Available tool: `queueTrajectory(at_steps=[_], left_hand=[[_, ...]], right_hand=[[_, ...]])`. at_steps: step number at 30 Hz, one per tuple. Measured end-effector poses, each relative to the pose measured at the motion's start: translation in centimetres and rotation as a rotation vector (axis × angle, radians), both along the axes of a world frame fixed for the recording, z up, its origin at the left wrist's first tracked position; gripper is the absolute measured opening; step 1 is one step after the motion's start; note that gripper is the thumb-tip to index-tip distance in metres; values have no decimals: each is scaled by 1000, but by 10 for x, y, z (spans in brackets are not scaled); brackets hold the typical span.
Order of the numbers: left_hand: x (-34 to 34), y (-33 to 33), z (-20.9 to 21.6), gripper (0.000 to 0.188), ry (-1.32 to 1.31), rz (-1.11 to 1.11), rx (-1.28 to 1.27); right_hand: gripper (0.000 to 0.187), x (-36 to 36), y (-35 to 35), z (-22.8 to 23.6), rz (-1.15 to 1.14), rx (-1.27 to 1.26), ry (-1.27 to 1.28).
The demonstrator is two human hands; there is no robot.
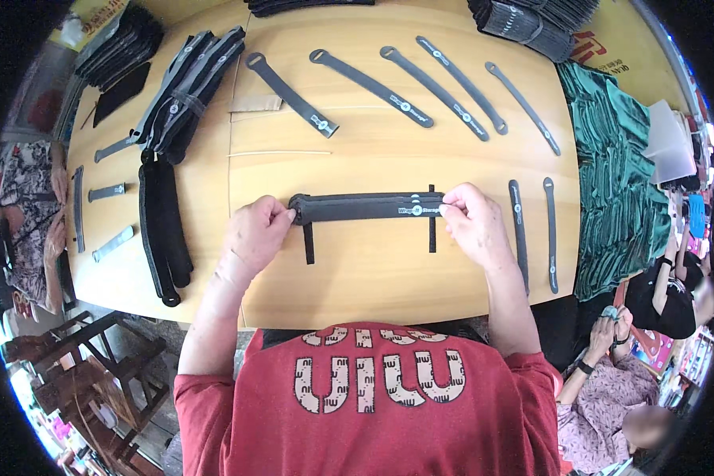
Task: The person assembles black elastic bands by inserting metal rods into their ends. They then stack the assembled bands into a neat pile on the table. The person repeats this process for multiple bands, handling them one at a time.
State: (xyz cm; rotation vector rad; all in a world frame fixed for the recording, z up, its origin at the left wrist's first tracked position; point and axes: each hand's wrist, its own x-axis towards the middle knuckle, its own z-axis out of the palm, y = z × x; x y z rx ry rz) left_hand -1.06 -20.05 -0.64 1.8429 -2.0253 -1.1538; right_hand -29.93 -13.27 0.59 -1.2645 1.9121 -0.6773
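Beyond the left hand (257, 232) and right hand (474, 224), I see passing room over the tabletop (389, 168); two narrow straps (551, 238) bar the right one's outer side, a black strap bundle (163, 230) the left's.

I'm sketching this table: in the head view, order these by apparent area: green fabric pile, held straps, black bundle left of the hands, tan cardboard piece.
1. Green fabric pile
2. Held straps and black bundle: too alike to rank
3. Tan cardboard piece
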Motion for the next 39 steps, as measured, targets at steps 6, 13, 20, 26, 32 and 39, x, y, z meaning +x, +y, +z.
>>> queueTrajectory(at_steps=[6,13,20,26,32,39], left_hand=[[0,2,0,19,2,26,0],[-13,35,30,32,-53,-352,-723],[-17,48,-2,43,-225,-459,-630],[-15,45,1,41,-104,-420,-578],[-15,41,11,34,29,-331,-488],[-34,71,36,35,507,-230,17]], right_hand=[[12,-1,1,-7,46,-73,199],[23,11,15,9,398,-589,475],[24,2,45,-13,381,-434,556],[26,-59,66,21,-25,-277,771],[29,-80,74,5,-121,-71,509],[4,-39,61,26,-394,-173,-883]])
